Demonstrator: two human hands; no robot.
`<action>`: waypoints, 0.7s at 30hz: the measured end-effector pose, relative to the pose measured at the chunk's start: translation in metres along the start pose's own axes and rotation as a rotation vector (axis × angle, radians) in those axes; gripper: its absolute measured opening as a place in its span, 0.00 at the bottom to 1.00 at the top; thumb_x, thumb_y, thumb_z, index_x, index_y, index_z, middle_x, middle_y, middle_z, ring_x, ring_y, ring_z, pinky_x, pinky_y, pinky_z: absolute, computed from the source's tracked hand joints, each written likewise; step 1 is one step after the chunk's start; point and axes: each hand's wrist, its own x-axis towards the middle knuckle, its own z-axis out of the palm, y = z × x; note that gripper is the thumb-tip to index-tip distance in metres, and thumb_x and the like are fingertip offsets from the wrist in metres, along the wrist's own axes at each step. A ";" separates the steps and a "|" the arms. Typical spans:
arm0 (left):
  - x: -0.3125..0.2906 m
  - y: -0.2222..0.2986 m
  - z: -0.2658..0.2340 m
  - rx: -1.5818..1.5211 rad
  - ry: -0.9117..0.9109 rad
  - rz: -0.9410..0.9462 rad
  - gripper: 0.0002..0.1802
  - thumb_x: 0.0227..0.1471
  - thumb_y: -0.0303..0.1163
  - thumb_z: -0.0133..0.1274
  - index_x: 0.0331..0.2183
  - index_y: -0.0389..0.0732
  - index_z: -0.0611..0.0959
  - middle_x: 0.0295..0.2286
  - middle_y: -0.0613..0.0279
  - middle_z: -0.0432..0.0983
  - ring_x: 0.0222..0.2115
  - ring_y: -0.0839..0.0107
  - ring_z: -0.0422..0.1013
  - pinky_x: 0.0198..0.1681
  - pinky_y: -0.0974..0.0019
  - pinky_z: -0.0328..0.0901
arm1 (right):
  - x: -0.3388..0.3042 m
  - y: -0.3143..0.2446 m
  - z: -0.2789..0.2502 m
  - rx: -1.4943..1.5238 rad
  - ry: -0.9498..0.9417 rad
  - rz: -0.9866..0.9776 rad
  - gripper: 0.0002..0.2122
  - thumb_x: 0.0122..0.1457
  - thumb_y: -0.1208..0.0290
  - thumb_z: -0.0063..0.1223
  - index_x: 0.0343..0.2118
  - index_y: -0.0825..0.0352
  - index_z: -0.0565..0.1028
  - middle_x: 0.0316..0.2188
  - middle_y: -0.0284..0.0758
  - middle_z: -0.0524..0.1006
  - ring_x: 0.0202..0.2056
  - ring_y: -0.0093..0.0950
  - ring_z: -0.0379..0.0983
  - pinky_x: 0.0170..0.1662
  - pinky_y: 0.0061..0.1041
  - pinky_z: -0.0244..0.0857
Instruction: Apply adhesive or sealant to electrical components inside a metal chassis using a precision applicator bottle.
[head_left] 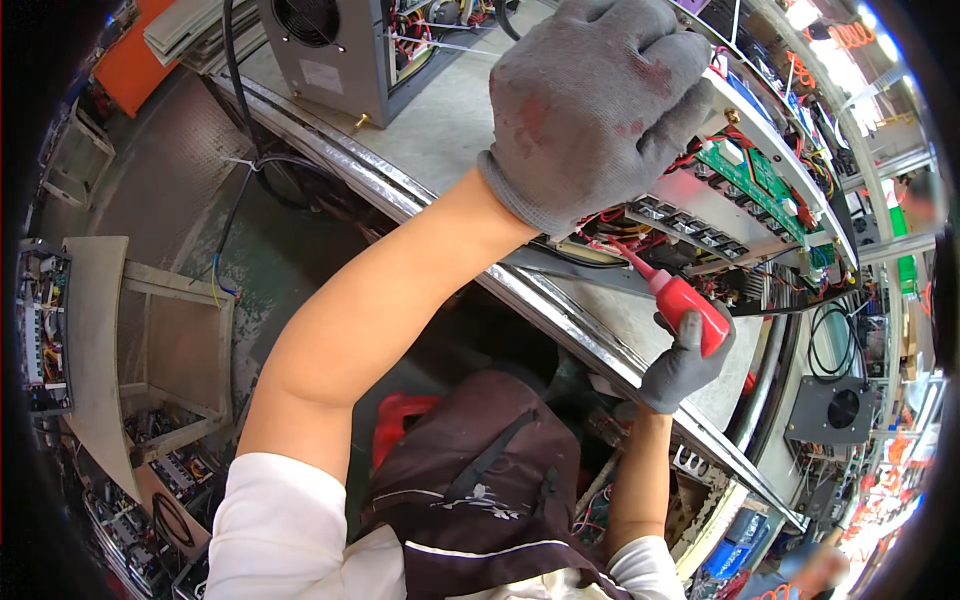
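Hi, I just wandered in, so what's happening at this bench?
A person in grey gloves is working at an open electronics unit full of wiring. The right hand holds a red squeeze bottle, its thin nozzle pointed in among the wires; whether the tip touches anything is hard to tell. The left hand is curled over the unit, its fingertips hidden. A green circuit board shows at the unit's right, and a grey fan-fitted cabinet stands farther left.

We see a bright red bottle (698, 315), our grey right glove (680, 375) around it, our grey left glove (575, 115), blotched dark red, above the bottle, a green circuit board (752, 185) to its upper right, our white-striped dark maroon apron (520, 450) to its lower left
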 end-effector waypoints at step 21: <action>-0.004 -0.003 0.002 -0.080 0.021 -0.042 0.15 0.46 0.32 0.57 0.39 0.40 0.76 0.33 0.56 0.70 0.41 0.52 0.70 0.37 0.58 0.69 | 0.037 -0.077 0.074 -0.869 -0.580 -0.684 0.23 0.43 0.66 0.69 0.42 0.63 0.72 0.31 0.41 0.78 0.31 0.41 0.77 0.32 0.33 0.71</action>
